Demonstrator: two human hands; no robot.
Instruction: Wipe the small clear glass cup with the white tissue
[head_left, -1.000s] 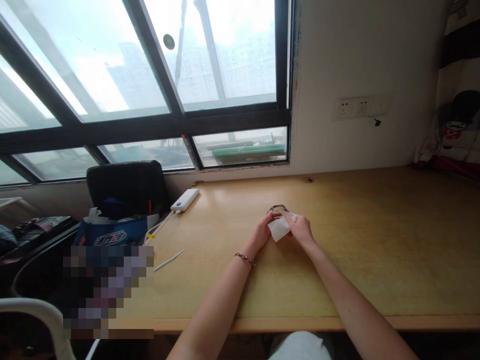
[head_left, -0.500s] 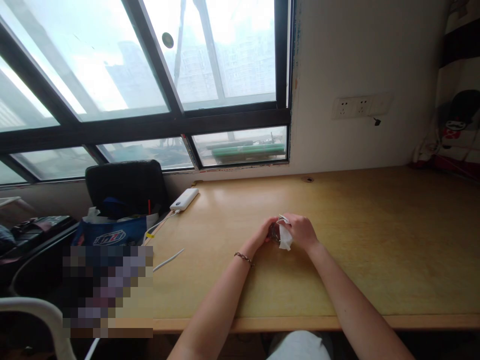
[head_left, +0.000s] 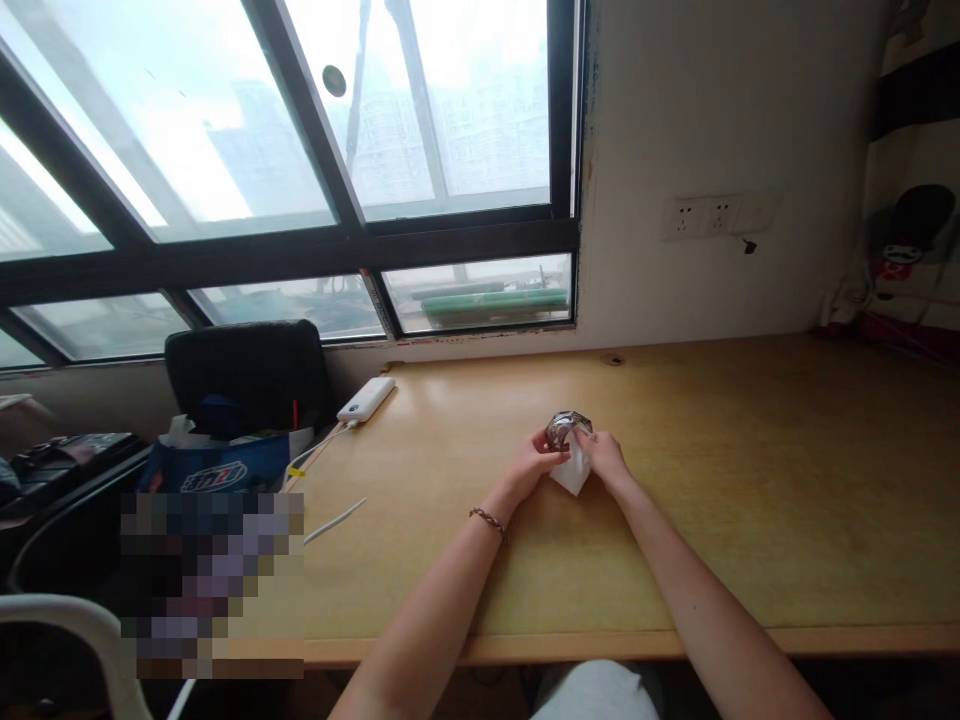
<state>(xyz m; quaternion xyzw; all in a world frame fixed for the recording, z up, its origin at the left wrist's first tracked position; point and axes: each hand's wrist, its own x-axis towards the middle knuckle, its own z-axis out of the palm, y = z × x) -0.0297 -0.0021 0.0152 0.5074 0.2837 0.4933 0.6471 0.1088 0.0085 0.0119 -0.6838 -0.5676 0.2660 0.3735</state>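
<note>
Above the middle of the table, my left hand is closed round the left side of a small, shiny, silver, rounded object. What kind of object it is, I cannot make out. A white tissue hangs down across its near side. My right hand pinches the tissue and presses it against the object from the right. Parts of the object are covered by my fingers and the tissue.
The wooden table spreads out under my hands. A white power bank with a white cable lies at its left edge. Beyond that edge stand a black chair and a blue bag. Windows and a wall socket are behind.
The silver object has turned so that more of its shiny rounded surface faces up. The tissue now hangs lower over its near side, and both hands have shifted their hold.
</note>
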